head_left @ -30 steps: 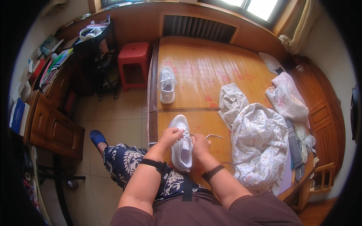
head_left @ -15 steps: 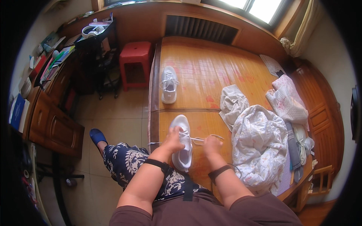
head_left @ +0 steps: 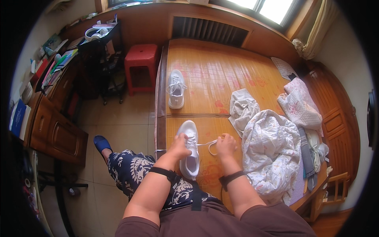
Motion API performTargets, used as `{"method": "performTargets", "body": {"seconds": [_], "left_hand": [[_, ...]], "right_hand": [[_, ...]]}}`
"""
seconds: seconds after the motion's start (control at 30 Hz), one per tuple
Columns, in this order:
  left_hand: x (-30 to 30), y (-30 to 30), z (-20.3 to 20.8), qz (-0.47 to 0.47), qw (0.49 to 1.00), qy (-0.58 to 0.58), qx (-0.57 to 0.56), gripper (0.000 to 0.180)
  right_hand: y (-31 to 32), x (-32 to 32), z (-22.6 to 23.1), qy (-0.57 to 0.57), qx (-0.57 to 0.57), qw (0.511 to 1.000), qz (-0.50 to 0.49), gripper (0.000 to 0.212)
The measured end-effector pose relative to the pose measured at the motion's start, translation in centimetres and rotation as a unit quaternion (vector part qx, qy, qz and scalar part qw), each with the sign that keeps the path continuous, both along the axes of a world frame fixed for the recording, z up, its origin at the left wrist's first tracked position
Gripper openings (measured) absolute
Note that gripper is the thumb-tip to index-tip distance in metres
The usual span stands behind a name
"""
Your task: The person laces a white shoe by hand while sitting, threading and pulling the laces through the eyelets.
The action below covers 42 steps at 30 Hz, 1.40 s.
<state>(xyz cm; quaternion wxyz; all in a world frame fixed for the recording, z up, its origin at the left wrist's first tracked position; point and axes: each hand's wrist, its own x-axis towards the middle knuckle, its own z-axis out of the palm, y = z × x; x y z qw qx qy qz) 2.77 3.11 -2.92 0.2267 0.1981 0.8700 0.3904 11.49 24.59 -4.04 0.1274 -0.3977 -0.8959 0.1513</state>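
Observation:
A white sneaker [head_left: 190, 128] lies on the bamboo mat in front of me, toe pointing away. My left hand [head_left: 179, 148] is closed on its left side, thumb and fingers near the lacing and tongue. From the sneaker's right side a white shoelace [head_left: 206, 144] runs across to my right hand [head_left: 226, 145], which is closed on it. Part of the lace hangs in a small loop beside those fingers. Another lace end sticks out left of my left hand. Farther away on the mat stands a second white sneaker [head_left: 176, 89], its lace tied in a bow.
The bamboo mat [head_left: 213, 75] covers the bed. A crumpled patterned quilt [head_left: 272, 150], a pale cloth [head_left: 244, 106] and folded bedding [head_left: 302, 102] lie to the right. Left of the bed are a red stool [head_left: 141, 59] and a wooden desk [head_left: 59, 134].
My right hand has turned slightly, fingers now raised more, and its lace loop has become smaller and hangs lower. The left hand stays at the sneaker.

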Motion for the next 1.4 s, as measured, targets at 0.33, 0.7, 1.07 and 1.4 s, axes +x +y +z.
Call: {"method": "performTargets", "body": {"seconds": [0.33, 0.7, 1.07, 1.4], "left_hand": [[-0.2, -0.1, -0.9, 0.025, 0.999, -0.028, 0.035, 0.059], [-0.8, -0.1, -1.8, 0.079, 0.997, -0.006, 0.006, 0.044], [-0.8, -0.6, -2.6, 0.011, 0.994, 0.016, -0.105, 0.043], [-2.6, -2.2, 2.0, 0.153, 0.922, -0.212, 0.285, 0.034]], "right_hand": [[-4.3, -1.3, -3.4, 0.028, -0.066, 0.953, 0.294, 0.030], [-1.9, -0.7, -2.2, 0.073, -0.176, 0.954, 0.230, 0.025], [-5.4, -0.1, 0.3, 0.069, -0.076, 0.962, 0.252, 0.021], [-6.8, 0.4, -0.9, 0.098, -0.099, 0.954, 0.266, 0.024]]}}
